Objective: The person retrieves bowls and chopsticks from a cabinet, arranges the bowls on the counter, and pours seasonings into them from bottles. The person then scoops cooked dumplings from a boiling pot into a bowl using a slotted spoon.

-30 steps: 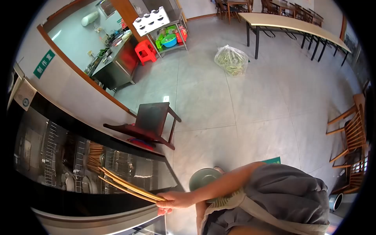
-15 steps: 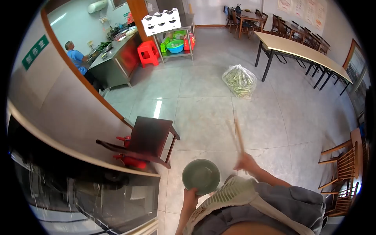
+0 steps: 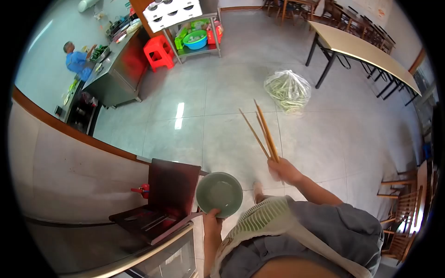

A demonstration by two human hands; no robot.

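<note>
My left hand [image 3: 212,222] grips the near rim of a round green bowl [image 3: 219,193], thumb over the edge. Some pale glare shows on the bowl's inside, and no food can be made out in it. My right hand [image 3: 283,171] is closed around several long wooden chopsticks [image 3: 270,140]. Their tips fan out, pointing forward and up over the tiled floor. The bowl is left of the chopsticks, apart from them. A dark wooden chair [image 3: 174,187] stands just left of the bowl.
A clear bag of green vegetables [image 3: 287,92] sits on the floor ahead. A long table [image 3: 366,53] stands at right, wooden chairs [image 3: 410,204] nearer. Back left are a red stool [image 3: 158,52], a metal shelf [image 3: 198,51] and a person in blue [image 3: 77,61] at a counter.
I have moved forward, so the dark chair and doorway sit closer. My right hand has shifted slightly left and up, and the chopsticks, blurred before, now show spread. The bowl stays in my left hand.
</note>
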